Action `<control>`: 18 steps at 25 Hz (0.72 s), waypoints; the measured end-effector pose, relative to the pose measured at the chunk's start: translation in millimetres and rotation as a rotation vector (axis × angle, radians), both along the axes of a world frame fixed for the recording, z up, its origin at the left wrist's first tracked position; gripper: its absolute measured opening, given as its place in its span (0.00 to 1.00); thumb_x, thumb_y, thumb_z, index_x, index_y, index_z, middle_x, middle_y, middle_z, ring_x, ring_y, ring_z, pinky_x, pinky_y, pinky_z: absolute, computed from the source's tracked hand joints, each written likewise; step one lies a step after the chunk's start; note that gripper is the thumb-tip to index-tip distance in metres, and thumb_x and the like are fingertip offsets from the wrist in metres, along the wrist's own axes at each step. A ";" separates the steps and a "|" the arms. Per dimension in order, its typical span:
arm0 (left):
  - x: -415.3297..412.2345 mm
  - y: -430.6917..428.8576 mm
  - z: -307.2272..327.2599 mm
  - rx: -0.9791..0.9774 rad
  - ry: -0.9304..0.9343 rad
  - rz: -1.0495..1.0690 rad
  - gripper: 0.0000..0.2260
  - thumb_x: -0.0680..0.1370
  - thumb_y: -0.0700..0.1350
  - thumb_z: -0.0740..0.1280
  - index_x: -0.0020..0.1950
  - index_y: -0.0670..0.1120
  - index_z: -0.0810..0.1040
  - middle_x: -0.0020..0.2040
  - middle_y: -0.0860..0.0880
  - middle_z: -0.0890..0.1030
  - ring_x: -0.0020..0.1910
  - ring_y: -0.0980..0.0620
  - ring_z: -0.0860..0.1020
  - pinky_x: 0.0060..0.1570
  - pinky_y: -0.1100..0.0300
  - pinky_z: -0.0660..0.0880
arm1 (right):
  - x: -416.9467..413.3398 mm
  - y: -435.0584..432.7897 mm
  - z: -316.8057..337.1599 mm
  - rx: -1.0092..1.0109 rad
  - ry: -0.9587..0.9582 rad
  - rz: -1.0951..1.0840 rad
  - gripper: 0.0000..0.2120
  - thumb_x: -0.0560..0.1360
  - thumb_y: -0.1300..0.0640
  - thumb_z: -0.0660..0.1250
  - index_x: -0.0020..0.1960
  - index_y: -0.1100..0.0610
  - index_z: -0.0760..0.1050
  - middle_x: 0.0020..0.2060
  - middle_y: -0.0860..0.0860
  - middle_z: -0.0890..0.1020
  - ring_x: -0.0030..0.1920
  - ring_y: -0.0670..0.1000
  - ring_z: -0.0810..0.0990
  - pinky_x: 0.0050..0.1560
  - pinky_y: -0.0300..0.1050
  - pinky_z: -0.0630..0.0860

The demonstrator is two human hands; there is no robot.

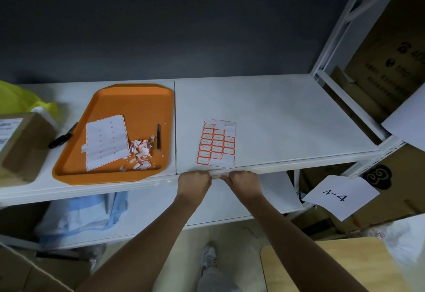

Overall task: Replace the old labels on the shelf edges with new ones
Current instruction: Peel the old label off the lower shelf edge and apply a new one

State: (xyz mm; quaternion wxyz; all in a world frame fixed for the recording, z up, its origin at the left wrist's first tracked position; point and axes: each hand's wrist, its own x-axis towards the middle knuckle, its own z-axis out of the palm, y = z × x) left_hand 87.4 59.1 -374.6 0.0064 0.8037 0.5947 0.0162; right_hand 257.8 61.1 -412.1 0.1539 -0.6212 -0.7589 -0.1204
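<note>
While a sheet lies on the shelf, left hand and right hand pinch a label at the shelf's front edge, grips curled. Probably sticking it on; next, press it flat.

A white paper sheet at the lower right reads "4-4". The cardboard box beside the rack shows "40" and "http", both cut off. Writing on the red-bordered label sheet is too small to read.
</note>
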 end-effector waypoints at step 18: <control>-5.3 4.9 7.0 0.000 -0.047 -0.050 0.13 0.82 0.50 0.59 0.65 0.49 0.72 0.56 0.51 0.79 0.52 0.49 0.80 0.53 0.63 0.75 | 0.5 1.9 32.7 -0.237 -0.121 0.042 0.20 0.78 0.43 0.62 0.44 0.59 0.81 0.37 0.54 0.85 0.36 0.54 0.84 0.39 0.42 0.77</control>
